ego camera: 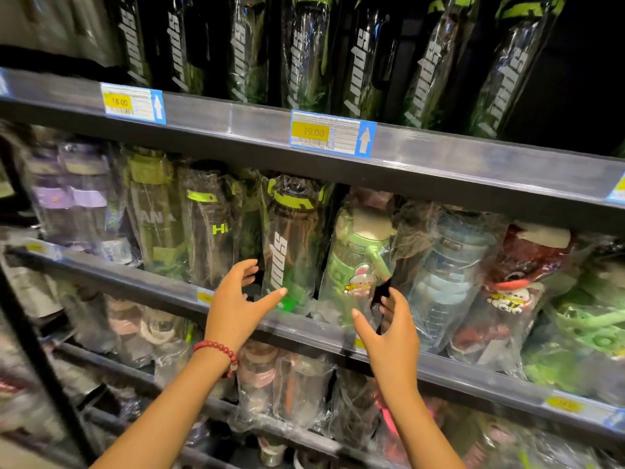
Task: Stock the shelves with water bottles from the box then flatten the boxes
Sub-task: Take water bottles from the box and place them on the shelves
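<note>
Shelf edge (304, 328) fronts a sport bottle (292, 245); both hands' fingers (248, 269) spread, holding nothing.

Dark plastic-wrapped "sport" water bottle (290, 245) stands upright on middle shelf (439, 370).

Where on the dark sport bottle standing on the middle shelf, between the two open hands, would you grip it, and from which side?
Grip the sport bottle round its straight middle body, coming from the front. It stands upright at the shelf edge, neighbours press both sides and the shelf above sits close over its cap. The loose plastic wrap may slip, so curl fingers well round.
</note>
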The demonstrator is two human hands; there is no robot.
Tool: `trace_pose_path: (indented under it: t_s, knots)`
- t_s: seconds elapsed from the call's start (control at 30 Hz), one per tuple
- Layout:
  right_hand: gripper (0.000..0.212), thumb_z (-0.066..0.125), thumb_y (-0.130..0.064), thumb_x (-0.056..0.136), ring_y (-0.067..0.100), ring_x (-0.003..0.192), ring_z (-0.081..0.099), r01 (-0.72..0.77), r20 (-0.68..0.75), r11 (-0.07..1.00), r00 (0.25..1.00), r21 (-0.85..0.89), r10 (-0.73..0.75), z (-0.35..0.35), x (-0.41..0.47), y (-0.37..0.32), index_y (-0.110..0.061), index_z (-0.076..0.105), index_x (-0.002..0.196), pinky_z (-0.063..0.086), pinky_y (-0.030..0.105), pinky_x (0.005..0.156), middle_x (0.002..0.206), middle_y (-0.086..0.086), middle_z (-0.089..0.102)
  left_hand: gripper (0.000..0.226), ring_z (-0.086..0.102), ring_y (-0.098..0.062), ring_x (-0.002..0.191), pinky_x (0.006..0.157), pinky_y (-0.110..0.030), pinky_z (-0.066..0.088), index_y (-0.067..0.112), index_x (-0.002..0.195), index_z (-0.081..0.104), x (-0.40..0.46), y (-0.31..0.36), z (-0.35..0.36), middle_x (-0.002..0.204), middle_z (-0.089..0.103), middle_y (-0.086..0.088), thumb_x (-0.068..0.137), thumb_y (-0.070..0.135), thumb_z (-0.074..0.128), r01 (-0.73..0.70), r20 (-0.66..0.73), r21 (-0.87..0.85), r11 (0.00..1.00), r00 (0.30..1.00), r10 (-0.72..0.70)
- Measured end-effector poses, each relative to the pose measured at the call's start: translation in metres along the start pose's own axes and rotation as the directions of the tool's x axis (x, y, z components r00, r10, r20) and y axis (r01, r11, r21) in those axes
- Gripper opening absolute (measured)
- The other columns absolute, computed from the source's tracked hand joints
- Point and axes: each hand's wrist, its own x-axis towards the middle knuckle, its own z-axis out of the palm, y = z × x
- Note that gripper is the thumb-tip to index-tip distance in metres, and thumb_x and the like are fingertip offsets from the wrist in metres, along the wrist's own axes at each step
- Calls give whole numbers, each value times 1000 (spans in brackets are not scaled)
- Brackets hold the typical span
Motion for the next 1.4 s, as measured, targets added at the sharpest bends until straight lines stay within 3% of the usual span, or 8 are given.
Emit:
trace_pose_path:
  t_s: [0.23,0.43,0.57,0.77,0.83,0.97,1.13,1.4]
  knots:
    - [46,75,-19,79,18,98,57,144,-248,988,956,-62,-155,12,-26,-31,-13,55,120,43,28,82,104,-3,58,38,60,-13,98,85,-28,50,22,107,59,8,-11,-32,107,62,-1,74,21,78,-137,-277,-72,988,954,113]
    - [43,75,-21,78,4,97,49,254,-185,965,947,-61,-261,79,-36,-76,-11,57,117,30,0,83,105,-7,55,42,51,-13,98,81,-20,42,14,111,55,36,-33,-80,111,54,-5,76,21,77,-193,-381,14,981,906,184]
    - [48,66,-33,78,5,102,50,274,-77,961,958,-23,-275,125,-37,-102,-12,54,120,35,7,86,108,-9,51,50,50,-19,104,88,-39,47,14,115,51,64,-61,-112,115,49,-5,75,29,77,-185,-427,-2,983,889,167]
    - [82,71,-39,82,15,131,38,203,138,979,971,-34,-196,182,-26,-124,-17,27,147,34,20,101,143,0,37,66,47,-23,116,96,-45,45,17,124,42,94,-93,-138,122,45,0,72,37,78,-107,-285,19,994,952,108]
    - [93,70,-44,81,17,140,28,151,169,988,975,-44,-142,199,-21,-132,-20,13,151,33,33,110,153,3,24,78,42,-22,125,99,-40,41,16,135,37,100,-99,-144,134,42,-4,72,37,78,-68,-194,78,995,978,82]
    - [112,71,-53,76,22,144,18,47,170,991,985,-127,-25,224,-7,-140,-17,-3,152,29,34,111,158,6,13,92,38,-22,131,103,-35,35,10,144,28,112,-109,-148,142,36,-8,71,38,79,-74,-50,179,981,995,84]
    - [118,76,-54,70,25,138,33,-11,72,975,997,-220,27,245,1,-139,-12,1,151,44,37,100,154,11,26,80,44,-30,119,97,-41,38,3,125,42,128,-117,-151,127,44,-13,65,35,84,-52,-179,235,971,979,96]
    - [105,78,-43,74,23,129,45,20,14,976,1000,-217,-17,249,2,-135,-14,10,148,48,32,94,147,6,39,109,43,-24,129,99,-38,41,10,146,20,141,-124,-147,144,40,-10,64,47,81,4,10,214,977,1000,-6]
